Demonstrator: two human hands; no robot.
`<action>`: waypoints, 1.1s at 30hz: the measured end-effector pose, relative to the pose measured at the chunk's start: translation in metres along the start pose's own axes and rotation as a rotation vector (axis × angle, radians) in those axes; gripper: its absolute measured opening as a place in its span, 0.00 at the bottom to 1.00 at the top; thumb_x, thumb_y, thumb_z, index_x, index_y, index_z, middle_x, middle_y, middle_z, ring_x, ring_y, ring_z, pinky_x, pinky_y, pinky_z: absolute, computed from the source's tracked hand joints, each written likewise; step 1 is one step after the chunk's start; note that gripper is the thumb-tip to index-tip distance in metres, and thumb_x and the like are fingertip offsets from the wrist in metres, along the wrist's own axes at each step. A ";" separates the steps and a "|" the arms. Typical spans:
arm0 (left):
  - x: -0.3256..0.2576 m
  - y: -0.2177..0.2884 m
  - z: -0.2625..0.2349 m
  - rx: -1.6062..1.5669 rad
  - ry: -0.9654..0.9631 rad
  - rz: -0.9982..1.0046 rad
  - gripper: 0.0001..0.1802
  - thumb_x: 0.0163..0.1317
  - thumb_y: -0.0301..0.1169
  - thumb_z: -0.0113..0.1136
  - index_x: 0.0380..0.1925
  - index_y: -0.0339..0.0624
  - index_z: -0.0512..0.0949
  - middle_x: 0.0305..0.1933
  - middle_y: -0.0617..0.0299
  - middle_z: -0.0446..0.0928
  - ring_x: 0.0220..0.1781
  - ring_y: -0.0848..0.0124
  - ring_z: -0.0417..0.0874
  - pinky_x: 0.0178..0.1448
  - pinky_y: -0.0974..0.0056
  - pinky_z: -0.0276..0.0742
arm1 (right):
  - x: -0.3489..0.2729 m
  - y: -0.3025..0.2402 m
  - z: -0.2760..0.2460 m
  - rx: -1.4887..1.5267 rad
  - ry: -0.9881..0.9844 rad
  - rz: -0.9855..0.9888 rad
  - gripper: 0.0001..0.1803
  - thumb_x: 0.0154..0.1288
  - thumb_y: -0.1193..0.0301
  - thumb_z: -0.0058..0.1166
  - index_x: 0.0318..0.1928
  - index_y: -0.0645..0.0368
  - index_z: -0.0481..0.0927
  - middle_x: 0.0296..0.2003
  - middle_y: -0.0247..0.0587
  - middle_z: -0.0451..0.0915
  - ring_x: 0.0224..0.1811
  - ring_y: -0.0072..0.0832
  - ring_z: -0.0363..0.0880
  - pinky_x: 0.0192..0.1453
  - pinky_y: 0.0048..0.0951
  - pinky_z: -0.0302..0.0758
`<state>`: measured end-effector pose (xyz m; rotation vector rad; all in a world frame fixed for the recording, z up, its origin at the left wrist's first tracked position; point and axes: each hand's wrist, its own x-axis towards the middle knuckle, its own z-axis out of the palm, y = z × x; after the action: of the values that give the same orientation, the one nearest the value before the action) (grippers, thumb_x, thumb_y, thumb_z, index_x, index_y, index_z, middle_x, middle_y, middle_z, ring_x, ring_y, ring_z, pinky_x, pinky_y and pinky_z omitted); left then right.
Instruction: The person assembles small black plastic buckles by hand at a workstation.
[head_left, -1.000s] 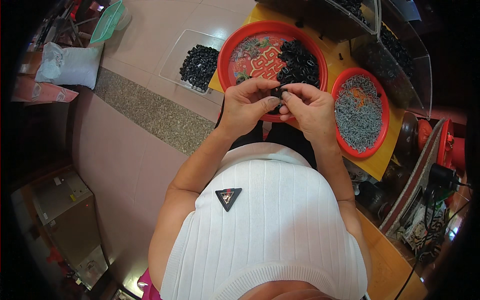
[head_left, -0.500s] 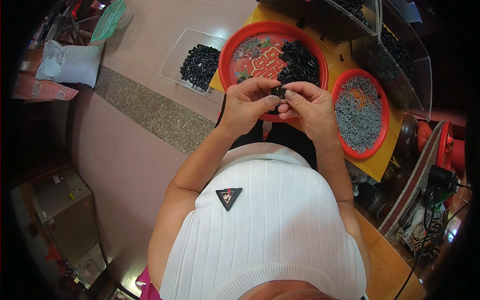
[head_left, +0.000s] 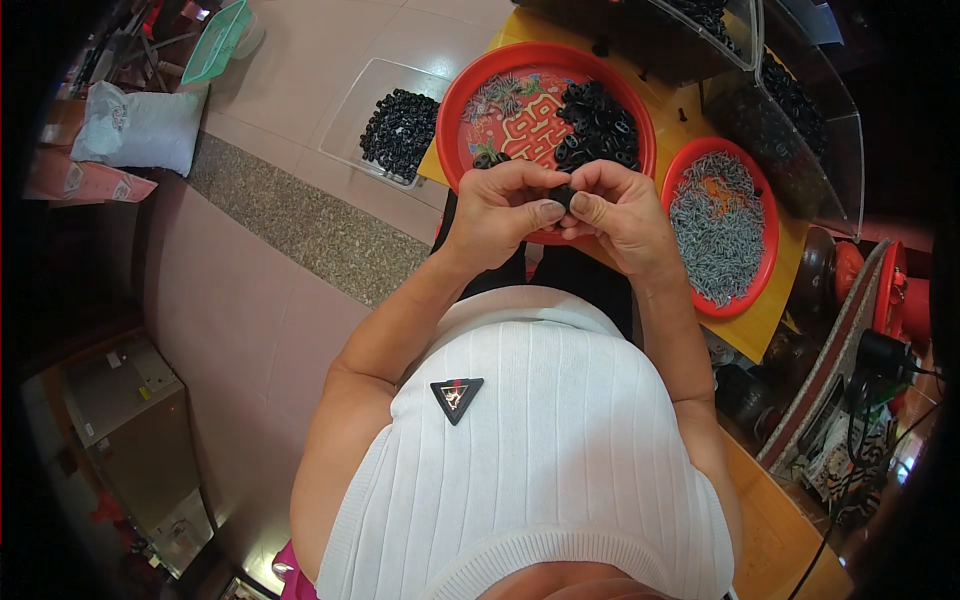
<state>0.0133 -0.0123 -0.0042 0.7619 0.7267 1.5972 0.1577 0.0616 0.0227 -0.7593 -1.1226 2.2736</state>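
Note:
Between the fingertips of both hands is a small black plastic part point(head_left: 563, 196), mostly covered by the thumbs. My left hand point(head_left: 503, 212) pinches it from one side, and my right hand point(head_left: 627, 216) grips it from the other. Both hands are over the near rim of a large round red tray point(head_left: 447, 120). Inside that tray, a heap of black ring-like plastic parts point(head_left: 597, 125) lies on the right and a small pile of silver screws point(head_left: 497, 97) at the back left. A few more black parts rest beside my left fingers.
A red oval tray point(head_left: 768, 232) full of silver screws point(head_left: 717, 245) stands at the right on the yellow table point(head_left: 765, 335). Clear plastic bins point(head_left: 840, 165) with black parts are behind it. Left of the large tray, a clear box point(head_left: 345, 125) holds black pieces point(head_left: 400, 130).
The black part has turned between my fingers, and less of it shows. My fingertips have shifted slightly, with both hands staying over the tray's near rim.

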 end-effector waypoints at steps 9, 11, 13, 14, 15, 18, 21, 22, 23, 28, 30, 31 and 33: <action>0.001 -0.006 -0.003 0.226 0.044 0.036 0.13 0.50 0.17 0.58 0.38 0.31 0.74 0.31 0.59 0.77 0.31 0.76 0.78 0.35 0.74 0.76 | 0.009 0.004 -0.006 -0.050 -0.051 0.017 0.06 0.57 0.77 0.52 0.35 0.66 0.73 0.25 0.37 0.77 0.26 0.19 0.78 0.30 0.17 0.78; 0.004 -0.003 -0.003 0.153 0.056 -0.010 0.13 0.50 0.17 0.58 0.38 0.31 0.74 0.31 0.59 0.77 0.31 0.76 0.78 0.35 0.74 0.76 | 0.010 0.005 -0.007 0.028 -0.051 0.016 0.06 0.57 0.77 0.52 0.35 0.66 0.73 0.26 0.38 0.77 0.26 0.20 0.78 0.31 0.17 0.78; 0.005 -0.002 -0.004 0.081 0.070 -0.055 0.13 0.50 0.17 0.58 0.39 0.32 0.74 0.31 0.59 0.78 0.31 0.77 0.78 0.35 0.74 0.76 | 0.011 0.004 -0.007 0.106 -0.053 0.017 0.07 0.58 0.76 0.51 0.36 0.67 0.73 0.26 0.39 0.77 0.26 0.21 0.78 0.31 0.17 0.78; 0.005 -0.003 -0.004 0.073 0.073 -0.054 0.14 0.50 0.17 0.58 0.40 0.32 0.74 0.31 0.59 0.78 0.31 0.77 0.78 0.35 0.74 0.76 | 0.011 0.004 -0.007 0.126 -0.064 0.015 0.07 0.58 0.76 0.51 0.36 0.67 0.73 0.27 0.40 0.77 0.27 0.21 0.78 0.31 0.17 0.79; 0.004 -0.004 -0.005 0.064 0.076 -0.054 0.15 0.50 0.18 0.58 0.40 0.32 0.74 0.31 0.58 0.78 0.31 0.77 0.78 0.35 0.74 0.76 | 0.011 0.004 -0.007 0.147 -0.074 0.014 0.07 0.58 0.76 0.51 0.37 0.67 0.73 0.27 0.40 0.77 0.27 0.22 0.79 0.32 0.17 0.79; 0.005 -0.004 -0.010 0.134 0.048 -0.048 0.16 0.52 0.17 0.56 0.43 0.32 0.73 0.35 0.56 0.77 0.34 0.73 0.80 0.39 0.72 0.78 | 0.008 -0.002 -0.003 0.113 -0.033 0.046 0.09 0.58 0.75 0.51 0.37 0.68 0.72 0.27 0.40 0.77 0.26 0.21 0.78 0.32 0.17 0.78; 0.008 -0.003 -0.006 0.216 0.033 0.007 0.18 0.51 0.18 0.57 0.44 0.32 0.72 0.33 0.59 0.77 0.31 0.75 0.78 0.36 0.74 0.76 | 0.007 -0.001 -0.002 0.015 0.024 0.007 0.08 0.58 0.75 0.52 0.36 0.68 0.73 0.26 0.40 0.77 0.24 0.20 0.77 0.29 0.16 0.77; 0.008 -0.001 -0.005 0.212 0.013 0.006 0.18 0.51 0.18 0.57 0.44 0.32 0.72 0.33 0.59 0.77 0.31 0.75 0.78 0.36 0.74 0.76 | 0.007 -0.002 0.000 0.013 0.037 -0.008 0.08 0.58 0.75 0.52 0.36 0.68 0.73 0.26 0.40 0.77 0.24 0.20 0.77 0.29 0.16 0.77; 0.005 0.004 -0.004 0.322 0.061 -0.031 0.18 0.50 0.17 0.58 0.45 0.32 0.72 0.32 0.60 0.76 0.30 0.76 0.77 0.35 0.75 0.74 | 0.007 -0.001 0.004 -0.072 0.077 0.028 0.08 0.58 0.75 0.52 0.36 0.67 0.74 0.25 0.39 0.77 0.23 0.19 0.77 0.27 0.16 0.77; -0.002 0.009 -0.006 0.386 0.108 0.097 0.20 0.49 0.15 0.57 0.45 0.32 0.72 0.31 0.65 0.72 0.31 0.80 0.73 0.35 0.77 0.70 | 0.009 -0.046 -0.007 -0.214 0.178 -0.177 0.05 0.55 0.76 0.51 0.31 0.66 0.74 0.21 0.39 0.75 0.20 0.23 0.75 0.26 0.21 0.75; 0.000 0.013 -0.016 0.504 0.113 0.137 0.18 0.49 0.15 0.57 0.44 0.32 0.72 0.31 0.65 0.72 0.30 0.81 0.72 0.34 0.77 0.69 | 0.004 -0.096 -0.045 -0.115 0.332 -0.502 0.06 0.57 0.75 0.49 0.31 0.66 0.73 0.25 0.43 0.75 0.26 0.27 0.76 0.34 0.24 0.76; 0.000 0.015 -0.023 0.628 0.136 0.185 0.17 0.49 0.16 0.57 0.42 0.32 0.72 0.30 0.66 0.72 0.30 0.81 0.72 0.33 0.77 0.68 | 0.003 -0.120 -0.068 0.145 0.345 -0.536 0.06 0.58 0.76 0.49 0.32 0.67 0.73 0.28 0.44 0.75 0.31 0.27 0.76 0.39 0.23 0.75; 0.005 0.014 -0.036 0.704 0.155 0.269 0.15 0.50 0.16 0.57 0.40 0.31 0.73 0.29 0.65 0.71 0.28 0.81 0.71 0.32 0.77 0.67 | -0.005 -0.149 -0.086 0.039 0.429 -0.615 0.08 0.59 0.76 0.48 0.36 0.69 0.74 0.29 0.42 0.76 0.30 0.25 0.75 0.35 0.22 0.76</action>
<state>-0.0250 -0.0111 -0.0139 1.2917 1.3816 1.6537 0.2457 0.1866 0.1029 -0.7162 -0.9364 1.5279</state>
